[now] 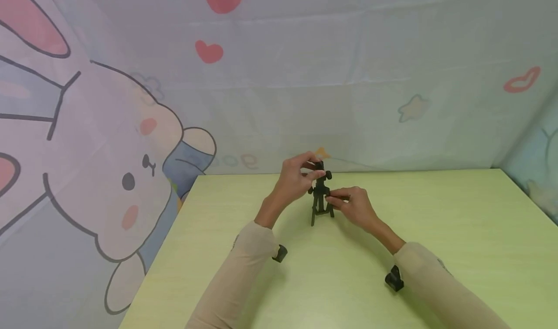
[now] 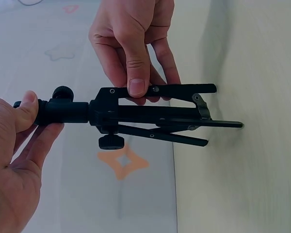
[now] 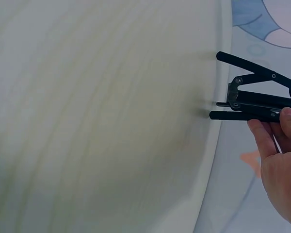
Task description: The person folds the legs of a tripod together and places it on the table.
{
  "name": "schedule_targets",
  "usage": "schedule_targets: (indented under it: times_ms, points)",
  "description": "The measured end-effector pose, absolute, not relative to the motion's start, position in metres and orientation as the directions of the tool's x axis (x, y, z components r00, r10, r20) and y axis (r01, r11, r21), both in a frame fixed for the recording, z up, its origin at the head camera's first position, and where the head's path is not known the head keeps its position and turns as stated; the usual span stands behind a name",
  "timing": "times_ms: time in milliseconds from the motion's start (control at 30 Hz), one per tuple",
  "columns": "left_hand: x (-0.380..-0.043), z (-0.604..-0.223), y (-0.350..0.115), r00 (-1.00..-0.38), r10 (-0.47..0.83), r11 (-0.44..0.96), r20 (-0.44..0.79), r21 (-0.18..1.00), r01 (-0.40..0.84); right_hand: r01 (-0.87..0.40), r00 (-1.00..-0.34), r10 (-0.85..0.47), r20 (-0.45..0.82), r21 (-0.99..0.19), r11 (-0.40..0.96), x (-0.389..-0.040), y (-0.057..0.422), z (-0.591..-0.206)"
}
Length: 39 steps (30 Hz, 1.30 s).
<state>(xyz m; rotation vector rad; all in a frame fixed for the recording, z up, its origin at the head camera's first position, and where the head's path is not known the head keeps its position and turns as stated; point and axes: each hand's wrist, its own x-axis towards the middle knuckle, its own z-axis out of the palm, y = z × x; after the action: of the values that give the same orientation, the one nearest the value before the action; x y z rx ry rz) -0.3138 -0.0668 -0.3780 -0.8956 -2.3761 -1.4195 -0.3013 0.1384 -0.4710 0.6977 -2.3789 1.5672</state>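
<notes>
A small black tripod (image 1: 321, 193) stands upright near the far edge of the table, its legs partly spread. My left hand (image 1: 295, 178) pinches the top of it between thumb and fingers, as the left wrist view also shows. Lower down, my right hand (image 1: 356, 206) grips one of the legs between thumb and fingers. Two dark knobs stick out from the tripod, an upper knob (image 2: 63, 93) on the head and a lower knob (image 2: 111, 141) on the collar. Braces (image 3: 235, 92) join the legs to the centre post.
The pale yellow-green table (image 1: 436, 212) ends just behind the tripod. Beyond it hangs a light cloth backdrop (image 1: 305, 101) printed with a rabbit, hearts and stars. A black wrist camera (image 1: 280, 253) sits at the left cuff, another wrist camera (image 1: 394, 279) at the right.
</notes>
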Motion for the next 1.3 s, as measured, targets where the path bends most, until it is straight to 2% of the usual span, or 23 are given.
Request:
schedule_targets:
  times_ms: [333, 467, 733, 1300]
  points:
    - [-0.315, -0.375, -0.065, -0.769, 0.384, 0.353, 0.511, 0.689, 0.634, -0.462, -0.884, -0.231, 0.407, -0.836, 0.295, -0.301, 0.138, -0.469]
    - [-0.315, -0.376, -0.065, -0.772, 0.388, 0.349, 0.504, 0.695, 0.629, -0.455, -0.884, -0.255, 0.391, -0.844, 0.285, -0.301, 0.141, -0.469]
    - [-0.314, -0.378, -0.065, -0.775, 0.384, 0.33, 0.502, 0.709, 0.623, -0.508, -0.859, -0.296, 0.417, -0.765, 0.396, -0.302, 0.142, -0.468]
    - [-0.315, -0.382, -0.067, -0.78, 0.396, 0.337, 0.485, 0.713, 0.615, -0.59, -0.801, -0.433, 0.414, -0.669, 0.452, -0.305, 0.147, -0.467]
